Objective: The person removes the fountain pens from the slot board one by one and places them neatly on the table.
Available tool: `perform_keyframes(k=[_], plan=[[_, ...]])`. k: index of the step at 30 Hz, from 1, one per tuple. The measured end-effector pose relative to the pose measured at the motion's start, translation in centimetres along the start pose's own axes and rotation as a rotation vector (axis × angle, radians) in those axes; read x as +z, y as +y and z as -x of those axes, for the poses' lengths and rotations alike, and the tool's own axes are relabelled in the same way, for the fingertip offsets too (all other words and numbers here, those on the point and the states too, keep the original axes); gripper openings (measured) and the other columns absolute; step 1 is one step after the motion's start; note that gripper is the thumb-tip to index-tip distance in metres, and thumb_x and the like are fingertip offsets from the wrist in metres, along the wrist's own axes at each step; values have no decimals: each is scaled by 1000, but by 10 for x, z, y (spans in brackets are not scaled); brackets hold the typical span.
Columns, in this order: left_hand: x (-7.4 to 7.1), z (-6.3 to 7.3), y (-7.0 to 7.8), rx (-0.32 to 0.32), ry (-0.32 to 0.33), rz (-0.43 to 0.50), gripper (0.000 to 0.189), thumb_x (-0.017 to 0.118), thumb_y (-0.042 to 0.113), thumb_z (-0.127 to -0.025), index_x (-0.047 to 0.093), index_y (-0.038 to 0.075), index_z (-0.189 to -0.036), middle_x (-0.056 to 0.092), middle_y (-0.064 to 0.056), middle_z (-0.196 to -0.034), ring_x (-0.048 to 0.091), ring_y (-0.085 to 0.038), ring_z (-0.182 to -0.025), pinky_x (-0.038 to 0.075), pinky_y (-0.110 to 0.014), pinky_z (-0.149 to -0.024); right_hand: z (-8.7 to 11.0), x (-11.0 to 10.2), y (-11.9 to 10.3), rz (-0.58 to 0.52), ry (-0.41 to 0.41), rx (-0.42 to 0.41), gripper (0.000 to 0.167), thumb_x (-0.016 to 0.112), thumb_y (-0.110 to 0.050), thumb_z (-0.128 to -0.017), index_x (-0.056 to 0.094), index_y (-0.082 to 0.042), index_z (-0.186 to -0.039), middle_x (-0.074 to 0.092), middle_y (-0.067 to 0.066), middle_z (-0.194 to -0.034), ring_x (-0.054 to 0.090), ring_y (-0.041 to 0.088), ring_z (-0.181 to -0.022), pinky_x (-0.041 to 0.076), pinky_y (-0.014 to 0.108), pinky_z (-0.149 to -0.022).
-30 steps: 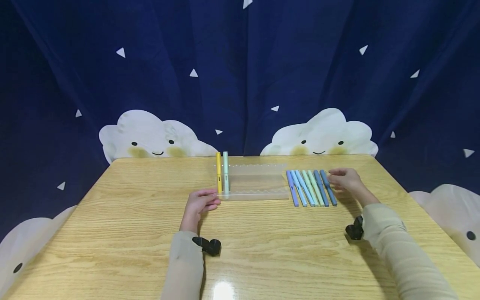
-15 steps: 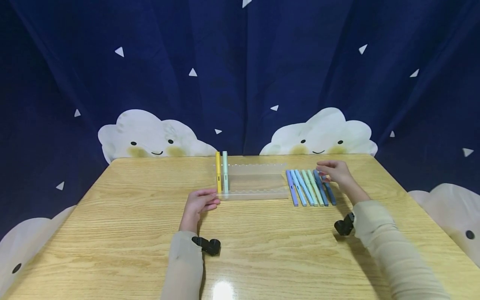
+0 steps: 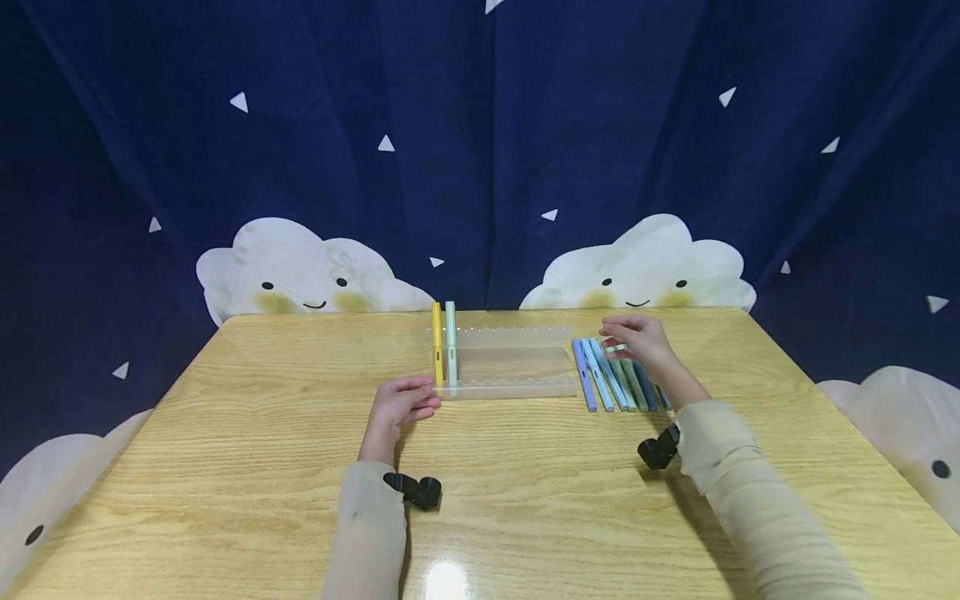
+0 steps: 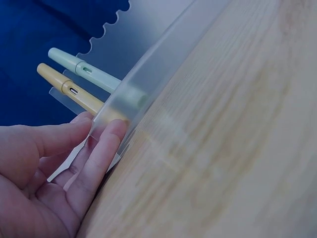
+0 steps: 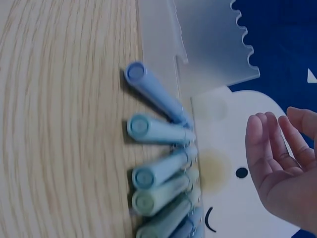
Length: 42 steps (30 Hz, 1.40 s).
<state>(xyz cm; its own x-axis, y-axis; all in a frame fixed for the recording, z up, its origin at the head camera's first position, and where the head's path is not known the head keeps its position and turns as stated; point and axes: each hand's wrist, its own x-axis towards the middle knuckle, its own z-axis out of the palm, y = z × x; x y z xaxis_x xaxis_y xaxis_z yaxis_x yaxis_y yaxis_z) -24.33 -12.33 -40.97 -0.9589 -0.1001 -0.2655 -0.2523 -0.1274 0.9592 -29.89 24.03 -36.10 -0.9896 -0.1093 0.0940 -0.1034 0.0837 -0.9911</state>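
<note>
My left hand (image 3: 401,408) pinches the near left corner of a clear pen rack (image 3: 517,389) between thumb and fingers. A yellow pen (image 3: 438,343) and a pale green pen (image 3: 452,343) lean side by side in the rack's leftmost notches. Over a row of pens right of the rack hovers my right hand (image 3: 647,343), its relaxed fingers holding nothing in the right wrist view. A purple pen (image 3: 584,375) lies at the row's left end, with a light blue pen (image 3: 598,375) beside it. Green and dark blue pens follow, partly hidden under the hand.
The wooden table (image 3: 540,500) runs from the rack toward the person. Behind its far edge hangs a dark blue curtain (image 3: 480,150) with white clouds. A black wrist camera (image 3: 658,448) sits on the right sleeve, another on the left.
My right hand has moved left across the pens, from beside the dark blue ones to over the green and light blue ones. The left hand has stayed at the rack's corner.
</note>
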Motion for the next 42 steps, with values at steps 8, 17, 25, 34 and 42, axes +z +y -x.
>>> perform_keyframes(k=[8,17,25,34,42], plan=[[-1,0,2,-4,2,-1,24,55,-5,-85,58,-9,-109,65,-12,-79,63,-15,-63,54,-24,-58,-3,25,-9,18,-7,32,26,54,-10,-90,53,8,-108,61,2,-82,62,14,-68,55,28,-61],[-2,-1,1,-2,0,0,24,55,-6,-85,57,-10,-109,65,-13,-79,63,-15,-63,55,-25,-59,-7,54,-6,-25,-54,45,22,51,-4,-90,52,12,-106,62,5,-81,62,16,-68,55,31,-61],[-3,-1,-1,6,-10,6,24,54,-7,-85,57,-10,-108,65,-12,-77,63,-15,-63,55,-24,-59,-4,78,0,-11,-80,71,27,50,-4,-91,50,13,-111,61,5,-82,61,15,-67,55,28,-58],[-1,1,0,17,-14,9,24,54,-7,-85,57,-11,-108,64,-11,-77,63,-15,-63,55,-25,-59,-6,107,-5,-40,-98,61,25,51,-4,-90,54,11,-109,62,8,-83,61,17,-69,55,29,-57],[0,2,0,17,-14,13,25,54,-7,-85,56,-11,-109,65,-12,-78,63,-15,-63,55,-25,-59,-8,137,-11,-30,-129,57,30,55,-3,-87,52,16,-110,61,14,-94,61,28,-82,55,31,-59]])
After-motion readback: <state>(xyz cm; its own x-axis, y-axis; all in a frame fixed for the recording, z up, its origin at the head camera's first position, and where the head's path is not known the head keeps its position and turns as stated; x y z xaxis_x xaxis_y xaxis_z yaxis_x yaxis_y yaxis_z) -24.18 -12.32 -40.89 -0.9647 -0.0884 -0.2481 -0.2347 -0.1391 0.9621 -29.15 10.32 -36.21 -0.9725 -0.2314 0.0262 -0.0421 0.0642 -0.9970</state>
